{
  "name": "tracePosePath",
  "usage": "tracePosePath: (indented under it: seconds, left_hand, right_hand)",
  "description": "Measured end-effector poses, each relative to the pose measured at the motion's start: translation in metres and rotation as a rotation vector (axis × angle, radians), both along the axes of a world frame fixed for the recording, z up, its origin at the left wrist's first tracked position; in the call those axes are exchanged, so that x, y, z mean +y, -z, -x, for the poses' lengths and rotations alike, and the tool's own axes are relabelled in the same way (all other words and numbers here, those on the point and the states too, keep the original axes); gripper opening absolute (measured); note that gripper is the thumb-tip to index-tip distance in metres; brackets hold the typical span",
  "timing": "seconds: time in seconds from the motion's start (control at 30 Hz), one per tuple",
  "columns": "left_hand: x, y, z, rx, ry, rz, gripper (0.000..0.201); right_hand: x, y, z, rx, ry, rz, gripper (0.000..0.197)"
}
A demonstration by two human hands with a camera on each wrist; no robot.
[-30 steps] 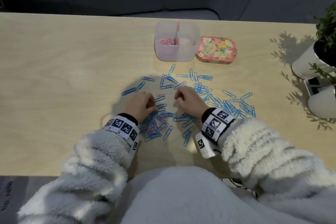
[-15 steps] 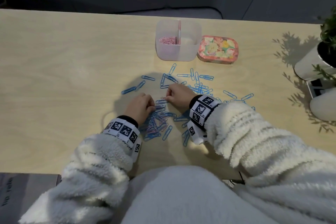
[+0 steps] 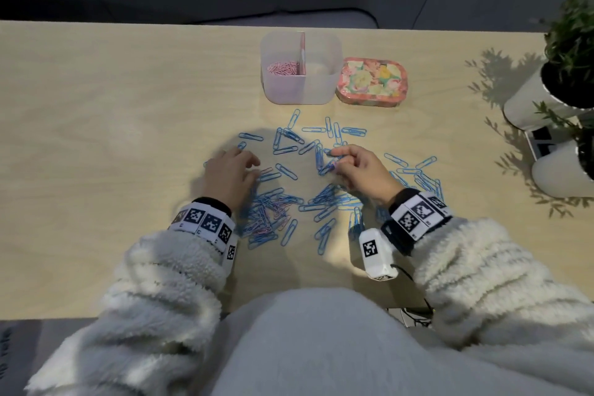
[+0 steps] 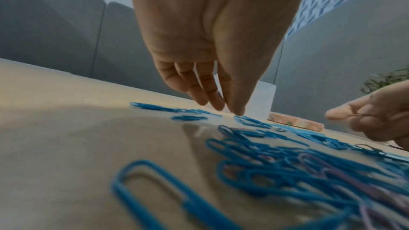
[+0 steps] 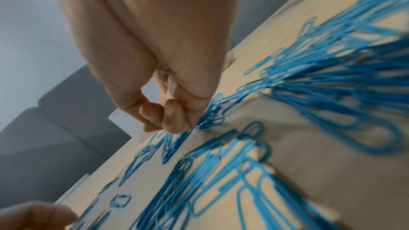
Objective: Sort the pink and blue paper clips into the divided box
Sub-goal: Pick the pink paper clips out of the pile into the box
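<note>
Hands working in the paper clips (image 3: 273, 209) on the table (image 3: 96, 138).
Nearest the box (image 3: 300, 69), the right hand (image 3: 363, 170) is pinching a clip; the left hand (image 3: 229, 173) is resting with relaxed fingers on the clips. Farther back, pink clips (image 3: 284, 67) are lying in the box's left compartment.

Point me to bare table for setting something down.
Bare table: the whole stretch left of the divided box and left hand. Crowded: blue paper clips between both hands and right of the right hand.
</note>
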State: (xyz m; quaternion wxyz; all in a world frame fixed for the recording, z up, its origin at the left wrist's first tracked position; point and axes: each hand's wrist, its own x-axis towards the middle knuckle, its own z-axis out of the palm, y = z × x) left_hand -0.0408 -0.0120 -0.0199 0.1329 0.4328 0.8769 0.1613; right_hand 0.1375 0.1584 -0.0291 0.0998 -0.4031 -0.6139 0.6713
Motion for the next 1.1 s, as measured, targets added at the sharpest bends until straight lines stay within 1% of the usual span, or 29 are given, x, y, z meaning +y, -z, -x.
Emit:
tracePosePath:
  seconds: [0.07, 0.1, 0.13, 0.17, 0.2, 0.23, 0.3, 0.33, 0.4, 0.43, 0.5, 0.57, 0.63, 0.7, 0.77, 0.8, 0.83, 0.9, 0.97, 1.03, 1.1]
  left_hand:
    - [0.005, 0.003, -0.002, -0.02, 0.033, 0.025, 0.019]
    - [0.008, 0.005, -0.003, -0.022, 0.046, 0.048, 0.018]
    - [0.01, 0.005, -0.005, -0.02, 0.055, 0.074, 0.017]
    - [0.013, 0.006, -0.005, -0.012, 0.065, 0.096, 0.016]
    - [0.015, 0.007, -0.005, -0.006, 0.079, 0.11, 0.015]
    - [0.017, 0.007, -0.004, -0.002, 0.095, 0.116, 0.014]
    - [0.02, 0.007, -0.004, 0.005, 0.126, 0.122, 0.014]
    - [0.02, 0.006, -0.003, 0.005, 0.138, 0.121, 0.013]
    - [0.02, 0.006, -0.003, -0.033, 0.137, 0.104, 0.013]
    - [0.02, 0.005, -0.003, -0.063, 0.126, 0.082, 0.014]
    - [0.018, 0.004, -0.004, -0.127, 0.099, 0.028, 0.016]
    - [0.015, 0.005, -0.003, -0.198, 0.073, 0.005, 0.017]
    - [0.014, 0.005, -0.004, -0.314, 0.015, -0.009, 0.014]
    - [0.014, 0.004, -0.008, -0.5, -0.065, -0.068, 0.018]
    - [0.013, 0.0, -0.016, -0.684, -0.102, -0.116, 0.029]
    - [0.012, -0.003, -0.021, -0.736, -0.088, -0.105, 0.034]
    - [0.011, -0.004, -0.025, -0.759, -0.055, -0.084, 0.037]
    - [0.01, -0.001, -0.028, -0.702, 0.026, -0.043, 0.039]
    - [0.01, 0.005, -0.028, -0.6, 0.072, -0.005, 0.032]
    - [0.012, 0.006, -0.03, -0.518, 0.108, 0.063, 0.025]
    - [0.015, 0.004, -0.032, -0.411, 0.175, 0.115, 0.02]
  right_hand:
    - [-0.001, 0.001, -0.004, 0.046, 0.118, 0.153, 0.032]
    - [-0.003, 0.0, -0.006, 0.056, 0.159, 0.199, 0.034]
    - [-0.005, -0.001, -0.007, 0.059, 0.176, 0.214, 0.032]
    - [-0.008, 0.0, -0.009, 0.045, 0.173, 0.187, 0.029]
    - [-0.011, -0.001, -0.011, 0.02, 0.137, 0.112, 0.027]
    - [-0.014, 0.0, -0.013, -0.024, 0.066, -0.019, 0.026]
    - [-0.02, 0.001, -0.017, -0.12, -0.165, -0.359, 0.013]
    - [-0.023, 0.001, -0.018, -0.173, -0.284, -0.477, 0.006]
    - [-0.03, 0.001, -0.02, -0.315, -0.448, -0.613, 0.014]
    - [-0.032, 0.001, -0.02, -0.373, -0.482, -0.642, 0.015]
    - [-0.031, -0.001, -0.02, -0.403, -0.469, -0.662, 0.011]
    - [-0.026, -0.002, -0.023, -0.347, -0.388, -0.615, 0.005]
    - [-0.016, -0.001, -0.029, -0.283, -0.256, -0.525, 0.014]
    - [-0.009, 0.002, -0.039, -0.283, -0.14, -0.481, 0.02]
    - [-0.008, 0.004, -0.047, -0.346, -0.109, -0.521, 0.013]
    - [-0.01, 0.005, -0.049, -0.382, -0.118, -0.576, 0.009]
    - [-0.013, 0.003, -0.047, -0.412, -0.141, -0.631, 0.01]
    - [-0.022, -0.002, -0.038, -0.431, -0.241, -0.691, 0.013]
    - [-0.03, -0.003, -0.024, -0.431, -0.371, -0.721, 0.009]
    - [-0.034, -0.003, -0.014, -0.44, -0.421, -0.706, 0.004]
    - [-0.034, -0.001, -0.008, -0.459, -0.444, -0.693, 0.004]
